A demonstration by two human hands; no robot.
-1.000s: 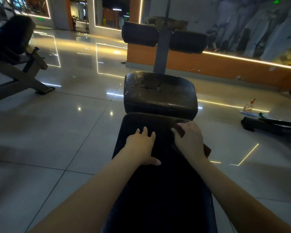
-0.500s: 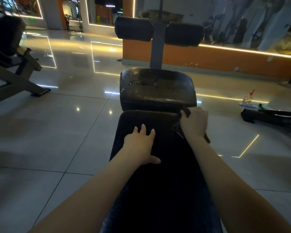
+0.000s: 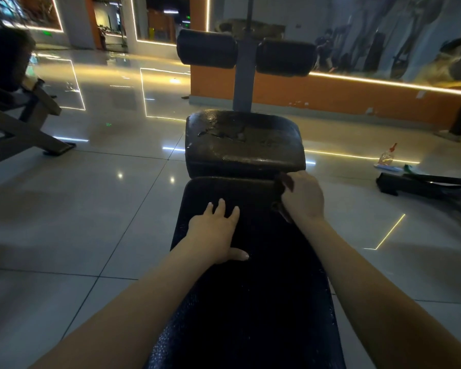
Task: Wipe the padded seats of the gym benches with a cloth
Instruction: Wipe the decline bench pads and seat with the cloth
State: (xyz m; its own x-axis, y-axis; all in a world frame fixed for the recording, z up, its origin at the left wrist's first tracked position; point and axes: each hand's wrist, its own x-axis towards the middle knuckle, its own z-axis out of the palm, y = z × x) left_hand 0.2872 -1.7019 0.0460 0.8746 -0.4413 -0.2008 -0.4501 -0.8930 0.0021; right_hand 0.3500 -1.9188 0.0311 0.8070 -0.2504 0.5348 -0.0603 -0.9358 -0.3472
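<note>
1. The left hand point(image 3: 213, 233) lies flat on the long pad point(image 3: 250, 302), with fingers straight and spread, holding nothing.
2. The right hand point(image 3: 302, 197), at 2 o'clock from the left one, has its fingers curled around a dark cloth point(image 3: 285, 181).
3. The cloth touches the long pad's far right corner, just beside the near edge of the worn seat pad point(image 3: 244, 145) at 12 o'clock.
4. A spray bottle point(image 3: 386, 157) is on the floor at 3 o'clock, well apart.

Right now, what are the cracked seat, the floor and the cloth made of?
The cracked seat: probably vinyl or faux leather over padding; glossy skin peeling in patches. The floor: polished tile, likely ceramic; grout lines and mirror-like light reflections. The cloth: soft dark fabric, crumpled; kind unclear.
</note>
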